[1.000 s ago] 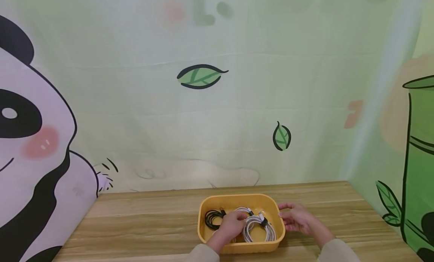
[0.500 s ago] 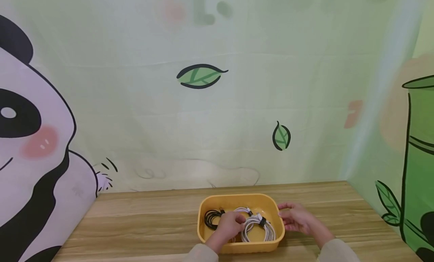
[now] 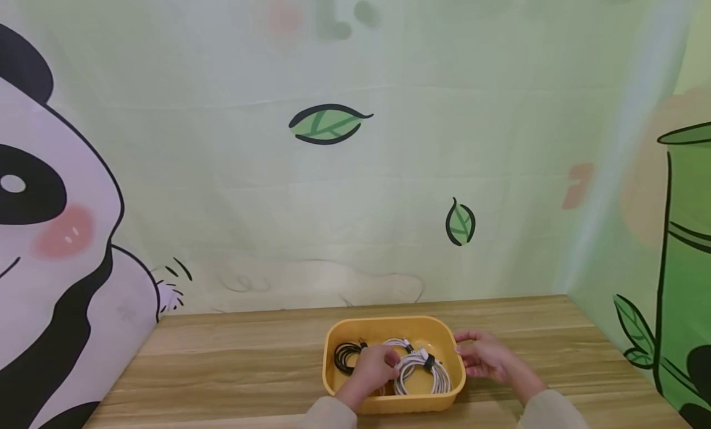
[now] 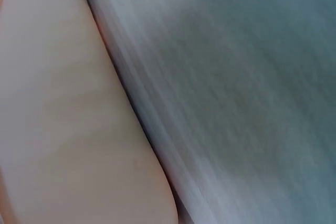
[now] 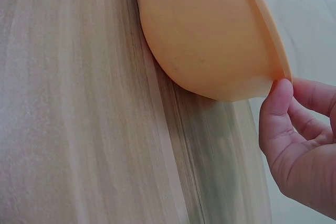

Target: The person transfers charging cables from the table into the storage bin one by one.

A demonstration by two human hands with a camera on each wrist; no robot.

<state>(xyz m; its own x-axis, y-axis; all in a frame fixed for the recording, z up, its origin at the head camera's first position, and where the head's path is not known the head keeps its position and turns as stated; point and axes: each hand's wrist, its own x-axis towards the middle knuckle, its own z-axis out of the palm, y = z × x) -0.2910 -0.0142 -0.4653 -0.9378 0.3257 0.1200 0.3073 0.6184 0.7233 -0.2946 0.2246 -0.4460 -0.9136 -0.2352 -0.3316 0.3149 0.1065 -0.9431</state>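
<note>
A yellow plastic bin (image 3: 411, 405) stands on the wooden table with coiled cables in it. My left hand (image 3: 374, 368) reaches into it over the front rim, its curled fingers gripping the left edge of a large white cable coil (image 3: 439, 379) bound with a black strap. At the bin's right end, my right hand (image 3: 487, 356) pinches the rim; the right wrist view shows the thumb (image 5: 278, 98) against the outer wall. The left wrist view has the bin's wall (image 4: 79, 103) and no hand.
Left in the bin lies a black cable coil (image 3: 344, 357), partly behind my left hand. A smaller white cable coil (image 3: 396, 341) sits at the back. Behind the wooden table (image 3: 239, 361) rises a printed backdrop (image 3: 222, 170) with a panda and leaves.
My left hand and the large white cable coil have shifted slightly left inside the bin. My right hand keeps its place at the bin's right rim.
</note>
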